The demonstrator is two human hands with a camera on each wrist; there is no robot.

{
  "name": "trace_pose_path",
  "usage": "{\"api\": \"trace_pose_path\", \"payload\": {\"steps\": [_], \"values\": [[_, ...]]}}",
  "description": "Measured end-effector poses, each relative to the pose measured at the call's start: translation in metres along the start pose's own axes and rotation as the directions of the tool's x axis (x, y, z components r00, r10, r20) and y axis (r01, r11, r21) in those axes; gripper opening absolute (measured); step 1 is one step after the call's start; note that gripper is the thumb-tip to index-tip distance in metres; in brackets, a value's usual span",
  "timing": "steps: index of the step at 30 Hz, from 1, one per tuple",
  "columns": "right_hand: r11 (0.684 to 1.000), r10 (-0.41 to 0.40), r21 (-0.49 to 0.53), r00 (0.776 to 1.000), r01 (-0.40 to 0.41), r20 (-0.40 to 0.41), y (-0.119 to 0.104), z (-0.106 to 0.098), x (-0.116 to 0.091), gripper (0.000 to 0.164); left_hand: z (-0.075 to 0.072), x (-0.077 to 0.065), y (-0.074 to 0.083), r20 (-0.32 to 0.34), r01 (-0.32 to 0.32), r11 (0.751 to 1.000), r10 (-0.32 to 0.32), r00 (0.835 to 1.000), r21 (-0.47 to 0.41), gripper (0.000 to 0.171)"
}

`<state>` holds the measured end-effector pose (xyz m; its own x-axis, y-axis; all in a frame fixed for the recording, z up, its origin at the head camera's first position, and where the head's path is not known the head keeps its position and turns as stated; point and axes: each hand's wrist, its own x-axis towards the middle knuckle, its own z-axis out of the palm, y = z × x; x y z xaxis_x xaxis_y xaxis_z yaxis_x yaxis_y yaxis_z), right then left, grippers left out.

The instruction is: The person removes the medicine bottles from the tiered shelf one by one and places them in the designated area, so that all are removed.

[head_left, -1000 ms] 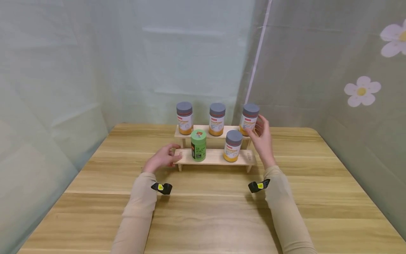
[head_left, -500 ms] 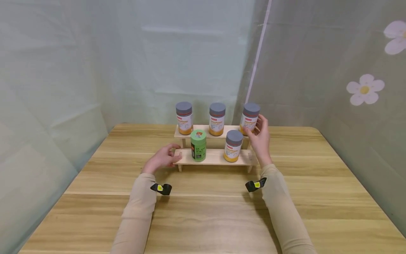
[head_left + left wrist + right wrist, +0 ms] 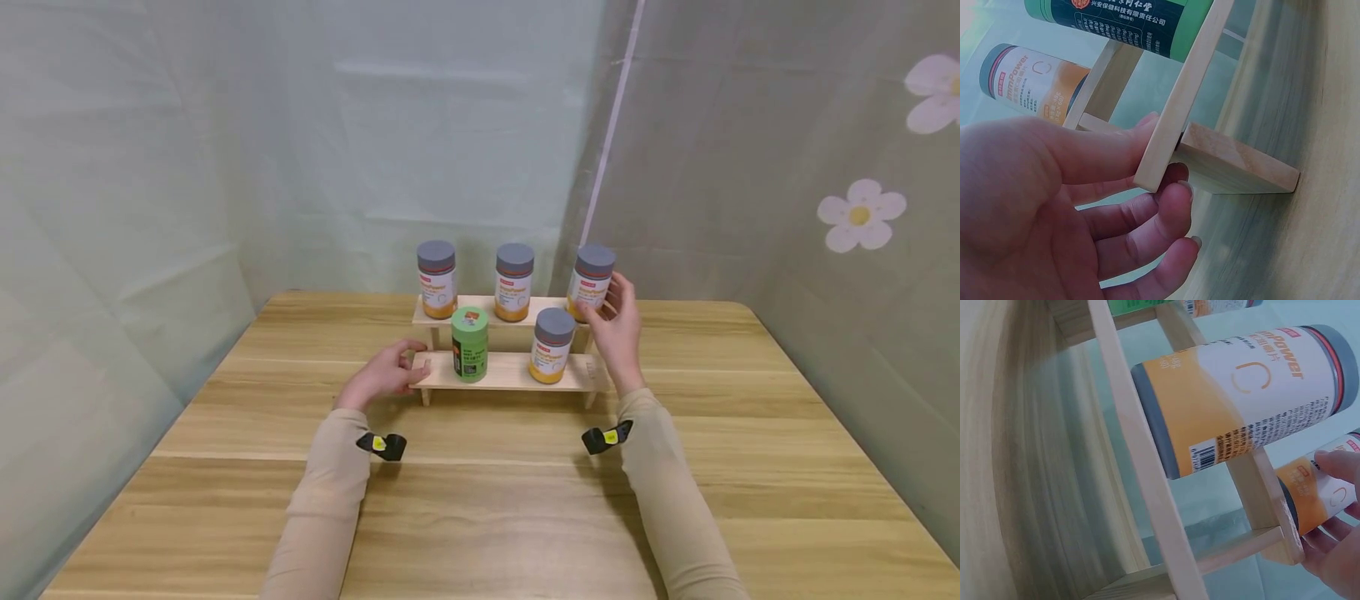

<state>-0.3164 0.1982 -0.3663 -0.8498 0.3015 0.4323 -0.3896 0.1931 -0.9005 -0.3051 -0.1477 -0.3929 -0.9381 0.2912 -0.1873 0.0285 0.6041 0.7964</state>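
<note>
A two-step wooden display rack (image 3: 508,370) stands on the table. My left hand (image 3: 382,372) pinches the left end of its lower step; in the left wrist view the thumb lies on top of the plank (image 3: 1179,106) and the fingers curl beneath. At the upper step's right end, my right hand (image 3: 618,335) grips a grey-capped supplement bottle (image 3: 589,287) between thumb and fingers. Two matching bottles stand upright left of it, one in the middle (image 3: 513,287) and one at the left end (image 3: 437,285). The lower step bears a green bottle (image 3: 470,350) and another grey-capped bottle (image 3: 551,350).
The wood-grain table (image 3: 480,517) stretches out in front of the rack and to both sides. Behind it hangs a pale curtain (image 3: 450,150), with printed flowers on the right. Each wrist carries a small black camera, one left (image 3: 382,446) and one right (image 3: 606,437).
My right hand and forearm have shifted slightly left, and the bottle in that hand sits a touch further right. The left hand keeps its hold on the rack.
</note>
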Motion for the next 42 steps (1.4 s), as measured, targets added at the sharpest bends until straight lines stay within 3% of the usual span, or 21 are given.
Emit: {"api": "trace_pose_path", "payload": {"steps": [14,24,33,42], "values": [[0.998,0.064,0.032,0.997,-0.063,-0.047,-0.007,-0.013,0.003,0.063,0.000,0.000,0.000,-0.003,0.003,1.000,-0.003,1.000,0.000,0.051],[0.995,0.092,-0.030,0.992,-0.094,-0.082,-0.007,-0.033,0.006,0.063,0.001,0.001,-0.001,0.008,-0.013,1.000,0.013,1.000,-0.017,0.052],[0.995,0.063,-0.070,0.992,-0.071,-0.110,-0.007,-0.053,0.011,0.064,0.000,-0.001,0.001,-0.009,0.004,0.999,-0.004,1.000,-0.036,0.052],[0.989,0.108,-0.083,0.984,-0.121,-0.143,0.003,-0.071,0.013,0.064,0.000,0.002,-0.001,-0.023,0.014,0.999,-0.015,1.000,-0.033,0.052]]}}
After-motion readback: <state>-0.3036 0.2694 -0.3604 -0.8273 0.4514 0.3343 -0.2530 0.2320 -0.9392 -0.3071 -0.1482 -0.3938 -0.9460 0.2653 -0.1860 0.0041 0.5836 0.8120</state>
